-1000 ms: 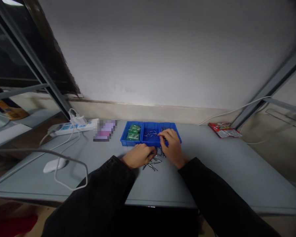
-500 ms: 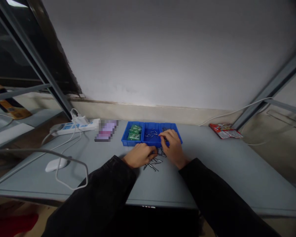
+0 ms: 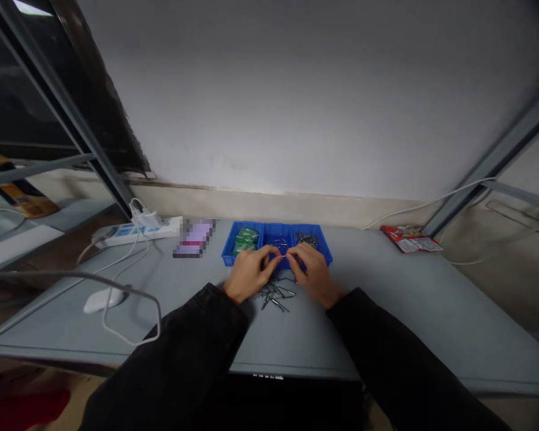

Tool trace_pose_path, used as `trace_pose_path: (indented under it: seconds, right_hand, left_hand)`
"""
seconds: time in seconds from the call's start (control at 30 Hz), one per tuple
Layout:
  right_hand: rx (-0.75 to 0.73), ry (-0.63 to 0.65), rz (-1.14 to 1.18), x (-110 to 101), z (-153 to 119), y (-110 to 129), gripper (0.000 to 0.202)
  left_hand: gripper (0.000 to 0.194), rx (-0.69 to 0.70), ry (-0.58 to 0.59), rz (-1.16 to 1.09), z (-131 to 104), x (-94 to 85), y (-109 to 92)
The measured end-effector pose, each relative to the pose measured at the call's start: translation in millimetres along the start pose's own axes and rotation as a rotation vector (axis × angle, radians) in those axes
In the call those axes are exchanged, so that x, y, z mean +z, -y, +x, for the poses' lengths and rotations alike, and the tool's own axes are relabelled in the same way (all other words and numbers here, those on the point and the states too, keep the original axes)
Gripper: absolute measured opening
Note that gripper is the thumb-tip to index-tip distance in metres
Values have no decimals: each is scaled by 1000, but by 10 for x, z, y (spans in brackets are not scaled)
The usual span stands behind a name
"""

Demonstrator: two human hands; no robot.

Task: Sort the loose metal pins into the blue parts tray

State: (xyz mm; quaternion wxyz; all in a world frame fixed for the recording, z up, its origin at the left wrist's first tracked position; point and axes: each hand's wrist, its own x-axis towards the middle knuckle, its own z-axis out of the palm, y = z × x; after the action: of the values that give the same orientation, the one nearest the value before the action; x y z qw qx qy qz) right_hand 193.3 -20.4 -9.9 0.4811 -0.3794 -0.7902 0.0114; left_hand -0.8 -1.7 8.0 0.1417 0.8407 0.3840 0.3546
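Note:
My left hand (image 3: pixel 250 270) and my right hand (image 3: pixel 313 270) meet fingertip to fingertip over the front wall of the middle blue bin (image 3: pixel 268 228). Both are closed in a pinch on a small thin piece (image 3: pixel 284 256) that spans the gap between them; its exact kind is too small to make out. Below them on the table lies a loose pile of slim metal pieces (image 3: pixel 276 294). More thin metal pieces (image 3: pixel 279 242) are in the middle bin. Green packets (image 3: pixel 246 239) fill the left bin, and grey metal parts (image 3: pixel 306 239) lie in the right one.
On the left of the grey table (image 3: pixel 386 311) are a white power strip (image 3: pixel 166 228), a pixelated phone-like object (image 3: pixel 194 238), a white mouse (image 3: pixel 103 299) and looping white cables (image 3: pixel 130 288). A red packet (image 3: pixel 411 238) lies at the back right. Behind stands a wall.
My right hand has drawn back from the right and middle bins towards my left hand. My left hand has risen slightly from the pile, and their fingertips now meet at a small thin piece.

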Motion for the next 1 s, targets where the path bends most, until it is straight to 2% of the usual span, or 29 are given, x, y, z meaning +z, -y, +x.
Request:
trace_pose_path:
  seconds: [0.2,0.33,0.5,0.6,0.7,1.0]
  right_hand:
    - [35,-28,1,16,-8,-33,20]
    - [48,-82,13,9,-4,-44,17]
    - [38,-67,-5,21,-17,-46,17]
    - [0,-57,25,42,-40,-68,18]
    - [13,-40,22,53,-63,-87,20]
    - [33,-21,-1,67,-93,-94,20]
  left_hand:
    - [27,-26,-38,-33,10,6,10]
    - [26,10,-56,-58,16,4,3]
    - [24,33,-84,-103,13,4,5]
    - [22,82,-68,-125,11,20,24]
    - [22,76,-62,-118,14,36,44]
    - [16,100,61,-115,7,40,22]
